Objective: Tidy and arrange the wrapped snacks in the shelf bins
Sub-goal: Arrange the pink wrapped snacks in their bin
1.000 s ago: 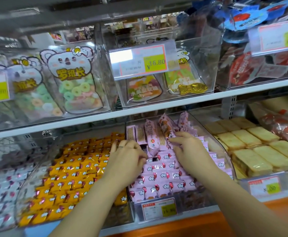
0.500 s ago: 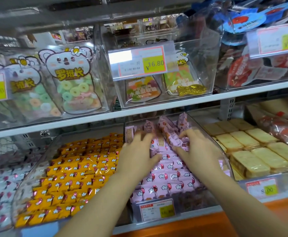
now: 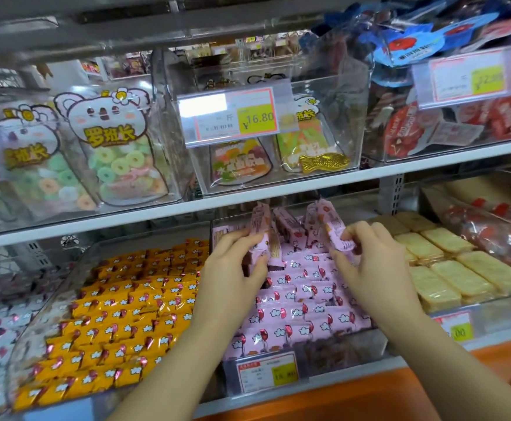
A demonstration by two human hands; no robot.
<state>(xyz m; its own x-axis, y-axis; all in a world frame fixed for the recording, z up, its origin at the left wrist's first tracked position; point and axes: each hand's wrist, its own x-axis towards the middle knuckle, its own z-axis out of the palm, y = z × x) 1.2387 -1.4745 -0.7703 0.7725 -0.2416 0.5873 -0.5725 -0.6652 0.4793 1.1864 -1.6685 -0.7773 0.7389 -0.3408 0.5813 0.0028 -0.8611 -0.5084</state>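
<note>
Nearest, an orange ledge (image 3: 354, 399) is running along the lower shelf's front edge. Just behind it a price tag (image 3: 268, 372) is hanging on the front wall of the clear middle bin (image 3: 348, 350). Pink snacks (image 3: 296, 311) are lying in flat, overlapping rows inside this bin, filling it from the front wall toward the back. Both forearms are reaching in over the rows. The left hand (image 3: 233, 273) is curling its fingers round a few packs (image 3: 260, 229), holding them upright near the bin's back left. The right hand (image 3: 375, 268) is pinching one tilted pack (image 3: 334, 233) between thumb and fingers at the back right. More pink snacks are standing on end between the two hands. In the bin to the left, yellow snacks (image 3: 120, 314) are lying in rows; in the bin to the right, pale cakes (image 3: 448, 268) are lying side by side. Farther up, on the upper shelf (image 3: 157, 212), clear bins are holding gummy bags (image 3: 117, 153) and a gold fish (image 3: 324, 161), and one is carrying a tag (image 3: 236, 117) reading 16.80.
</note>
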